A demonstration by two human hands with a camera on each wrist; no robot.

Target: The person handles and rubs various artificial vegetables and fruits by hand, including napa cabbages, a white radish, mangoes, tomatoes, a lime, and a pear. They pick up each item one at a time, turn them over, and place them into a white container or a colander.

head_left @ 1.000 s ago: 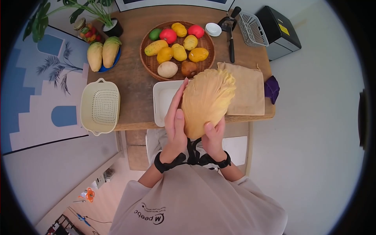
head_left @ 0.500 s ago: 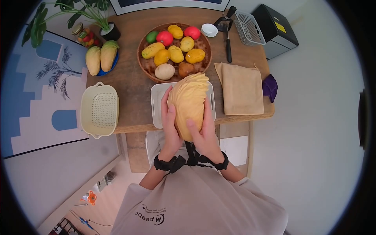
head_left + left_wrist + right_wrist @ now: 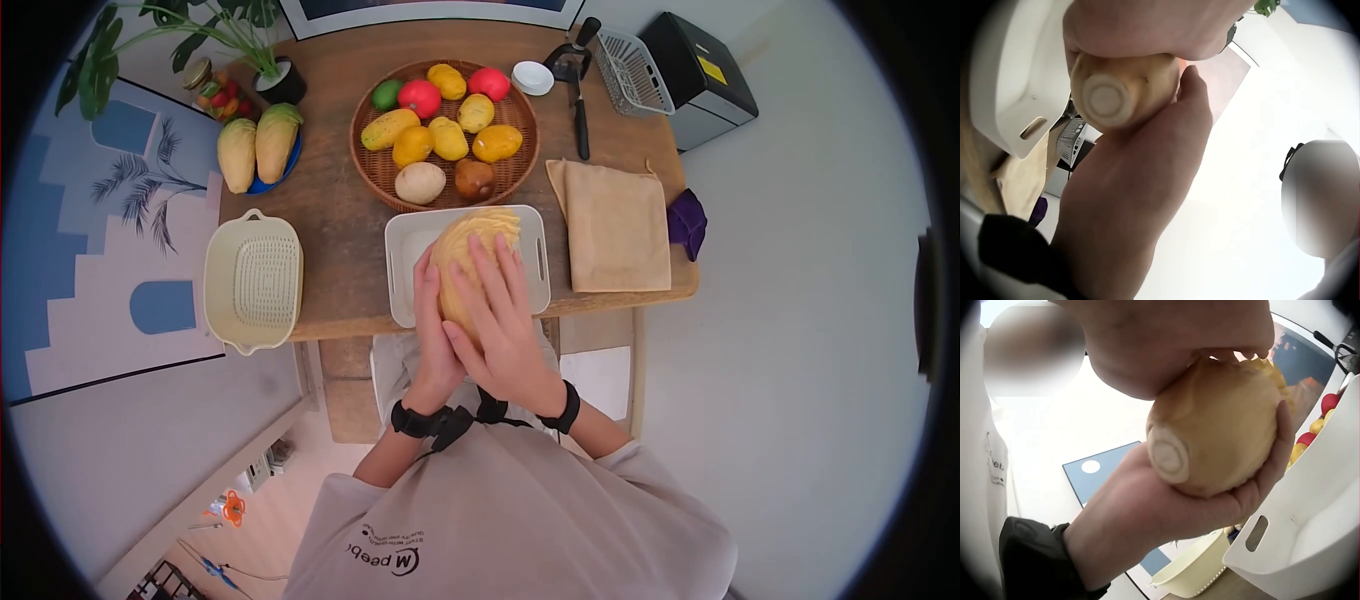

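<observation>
Above the white tray [image 3: 402, 262] I hold a pale yellow napa cabbage [image 3: 452, 285], its leafy end away from me. My left hand [image 3: 432, 345] cups it from the left and underneath, its fingers curled round the side in the right wrist view. My right hand [image 3: 508, 340] lies across its top with fairly straight, slightly spread fingers. The round cut root end [image 3: 1169, 456] faces my body in both wrist views. Part of the upper leaves is hidden under the right hand.
A wicker basket [image 3: 362, 165] of mixed fruit stands behind the tray. To the left are a cream colander [image 3: 265, 270] and a blue plate [image 3: 292, 165] with two more cabbages. A folded beige cloth [image 3: 620, 230], a knife [image 3: 582, 130] and a purple cloth [image 3: 687, 225] lie right.
The cabbage has come left over the tray and turned more upright. My right hand has shifted from the cabbage's right side onto its top, fingers now extended across it.
</observation>
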